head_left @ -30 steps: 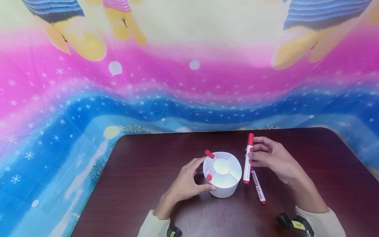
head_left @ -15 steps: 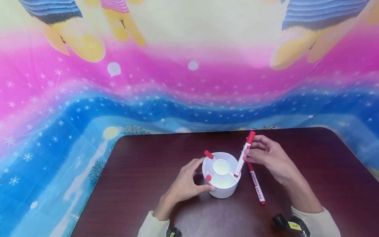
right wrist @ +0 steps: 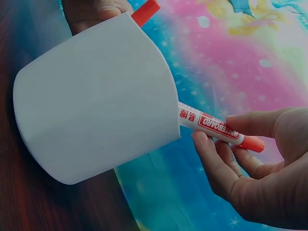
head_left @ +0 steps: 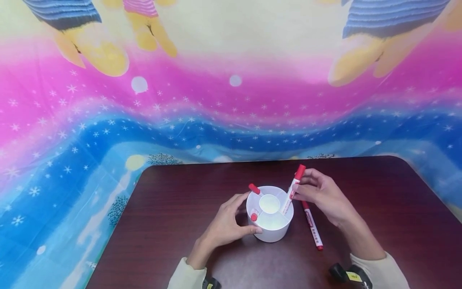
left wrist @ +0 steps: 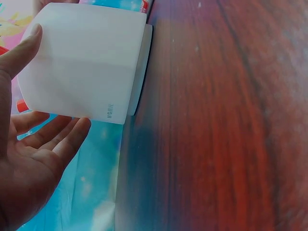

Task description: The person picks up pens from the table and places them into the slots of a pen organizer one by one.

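Note:
A white round pen holder (head_left: 272, 234) with a central cup and several compartments stands on the table. My left hand (head_left: 228, 220) grips its left side, thumb at the front and fingers round the back. In my right hand (head_left: 326, 198) a whiteboard marker (right wrist: 211, 124) with a red cap is pinched between thumb and fingers. Its lower end is inside the holder's right compartment, hidden by the wall in the right wrist view. Two red-ended markers stand in the left side of the holder, one a red cap (head_left: 254, 188) at the back left, the other a red end (head_left: 254, 217) at the front left.
Another red and white marker (head_left: 312, 226) lies on the dark wooden table (head_left: 173, 200), right of the holder and below my right hand. A colourful printed cloth (head_left: 216, 108) hangs behind the table's back edge.
My right hand has moved left with the marker, tilting it and lowering its end from beside the holder into the right compartment. The left hand keeps its grip on the holder.

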